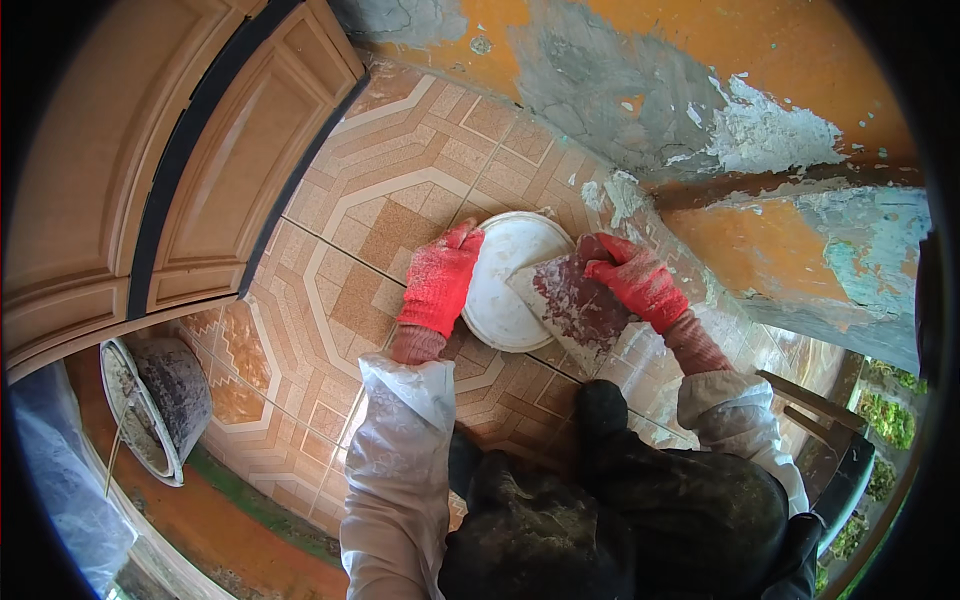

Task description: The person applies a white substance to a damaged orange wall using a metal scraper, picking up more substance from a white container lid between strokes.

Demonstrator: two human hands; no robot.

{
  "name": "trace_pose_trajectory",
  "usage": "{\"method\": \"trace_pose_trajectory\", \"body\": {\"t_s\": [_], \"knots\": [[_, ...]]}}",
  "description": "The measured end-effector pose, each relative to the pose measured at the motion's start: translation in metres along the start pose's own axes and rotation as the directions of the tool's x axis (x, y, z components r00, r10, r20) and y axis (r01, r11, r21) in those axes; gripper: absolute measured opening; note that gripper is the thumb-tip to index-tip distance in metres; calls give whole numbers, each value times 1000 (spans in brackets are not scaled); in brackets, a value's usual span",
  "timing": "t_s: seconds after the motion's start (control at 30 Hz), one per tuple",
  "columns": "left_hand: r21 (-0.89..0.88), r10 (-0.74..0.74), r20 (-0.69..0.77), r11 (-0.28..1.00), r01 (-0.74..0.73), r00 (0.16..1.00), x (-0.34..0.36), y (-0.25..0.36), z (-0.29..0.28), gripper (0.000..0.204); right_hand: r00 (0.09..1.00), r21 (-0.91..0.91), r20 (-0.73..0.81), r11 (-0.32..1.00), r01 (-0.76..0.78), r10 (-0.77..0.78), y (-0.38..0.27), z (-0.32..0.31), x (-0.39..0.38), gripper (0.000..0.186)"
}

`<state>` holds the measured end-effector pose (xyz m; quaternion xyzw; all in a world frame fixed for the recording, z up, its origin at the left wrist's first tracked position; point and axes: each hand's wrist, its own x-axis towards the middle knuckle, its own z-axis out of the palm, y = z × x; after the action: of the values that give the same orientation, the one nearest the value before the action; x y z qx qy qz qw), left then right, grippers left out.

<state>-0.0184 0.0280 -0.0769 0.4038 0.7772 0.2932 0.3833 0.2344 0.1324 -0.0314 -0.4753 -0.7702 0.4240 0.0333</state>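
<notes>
My left hand [441, 277], in a red work glove dusted with white, closes on the left rim of a round white lid [497, 275], which looks like a bucket lid. White smears cover its face. My right hand [637, 281], gloved the same way, pinches the upper right part of a flat rectangular scraper [578, 303]. The scraper is pale at its edges, with dark reddish-brown patches and white residue. Its left corner overlaps the lid's right side. Whether the scraper touches the lid, I cannot tell. My fingertips behind both things are hidden.
Patterned brown tiles [365, 240] cover the floor. A plaster-crusted bucket [170, 410] with a thin stick stands at the left. Wooden door panels [250, 150] rise at upper left. The orange wall [640, 90] has grey and white plaster patches. A chair [845, 470] is at lower right.
</notes>
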Motion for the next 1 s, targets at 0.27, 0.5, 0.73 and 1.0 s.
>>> {"method": "trace_pose_trajectory", "body": {"t_s": [0.27,0.5,0.73,1.0], "knots": [[76,103,-54,992,-98,993,0,-9,3,41,999,-45,23,998,-43,44,-6,0,1,44],[61,11,32,998,-12,999,1,4,2,38,998,84,21,995,-58,57,9,-2,8,43],[142,162,-8,977,-159,987,3,-7,-1,38,992,249,-18,961,-119,128,5,-11,11,45],[331,329,46,886,-325,943,6,-20,1,35,993,358,-52,930,-83,109,19,-9,15,46]]}}
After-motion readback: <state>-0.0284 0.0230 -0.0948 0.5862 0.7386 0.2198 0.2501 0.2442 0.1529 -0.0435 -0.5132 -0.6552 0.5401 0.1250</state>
